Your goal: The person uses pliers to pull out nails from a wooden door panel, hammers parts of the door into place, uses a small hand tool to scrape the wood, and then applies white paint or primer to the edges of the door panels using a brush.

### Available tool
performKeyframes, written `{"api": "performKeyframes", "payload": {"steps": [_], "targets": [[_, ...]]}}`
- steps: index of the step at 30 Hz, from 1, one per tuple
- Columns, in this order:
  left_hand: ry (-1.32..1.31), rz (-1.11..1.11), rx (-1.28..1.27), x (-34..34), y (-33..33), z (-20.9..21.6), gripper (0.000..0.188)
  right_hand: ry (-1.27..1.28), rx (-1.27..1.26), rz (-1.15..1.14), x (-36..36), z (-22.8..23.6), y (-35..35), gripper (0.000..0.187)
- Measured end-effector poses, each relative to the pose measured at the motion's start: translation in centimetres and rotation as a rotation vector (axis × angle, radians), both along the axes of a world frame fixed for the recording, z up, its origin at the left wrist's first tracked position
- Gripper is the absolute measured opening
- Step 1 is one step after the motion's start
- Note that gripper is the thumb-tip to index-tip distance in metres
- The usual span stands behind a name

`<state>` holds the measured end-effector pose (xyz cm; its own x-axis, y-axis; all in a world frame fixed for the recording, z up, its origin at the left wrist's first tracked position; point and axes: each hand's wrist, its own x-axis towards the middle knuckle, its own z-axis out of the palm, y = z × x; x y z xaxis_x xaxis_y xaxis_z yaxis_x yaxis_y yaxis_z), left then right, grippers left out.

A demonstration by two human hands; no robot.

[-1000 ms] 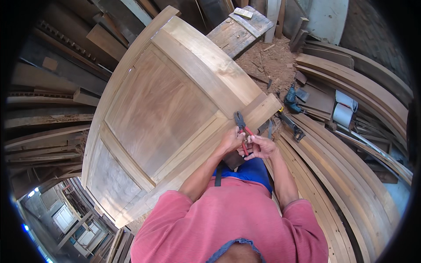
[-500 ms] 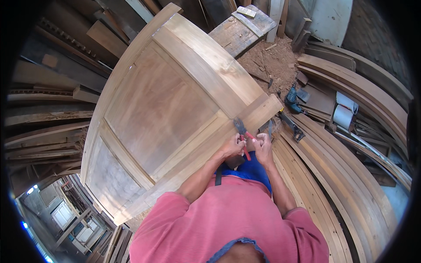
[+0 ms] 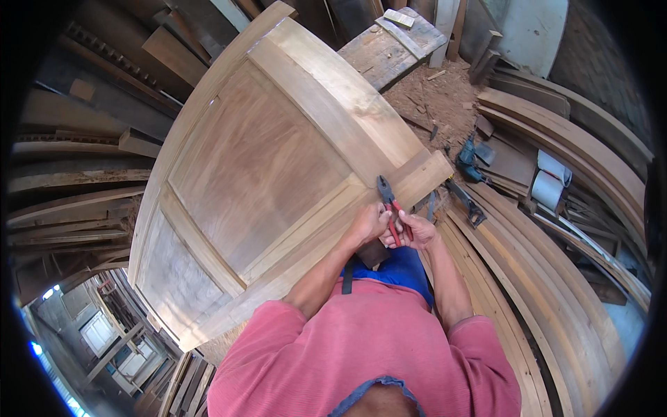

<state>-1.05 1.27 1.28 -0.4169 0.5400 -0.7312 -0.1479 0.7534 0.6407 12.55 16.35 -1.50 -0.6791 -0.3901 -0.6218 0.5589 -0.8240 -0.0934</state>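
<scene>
A pale wooden panel door lies toward 10 o'clock from the hands. At its 4 o'clock edge, the left hand keeps its grip curled in, fingers bunched; I cannot tell what it has hold of. Just beside it are 1 pair of red-handled pliers, head pointing to 12 o'clock, its 2 handles slightly parted. The right hand has its grip closed around them. A teal power drill lies toward 2 o'clock, long planks toward 4.
</scene>
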Motion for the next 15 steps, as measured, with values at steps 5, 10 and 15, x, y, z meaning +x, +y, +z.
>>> {"api": "performKeyframes", "payload": {"steps": [5, 10, 15], "targets": [[1.02, -0.082, -0.154, -0.3, -3.1, 0.6, 0.056, -0.124, 0.058, 0.004, -0.1, -0.5, -0.6, 0.048], [1.003, -0.177, -0.215, 1.0, -3.9, -1.3, 0.072, -0.206, 0.224, 0.068, -1.1, 1.9, -1.6, 0.049], [0.988, -0.169, -0.207, 0.8, -3.8, -0.9, 0.072, -0.261, 0.331, 0.104, -2.0, 4.1, -1.8, 0.049]]}}
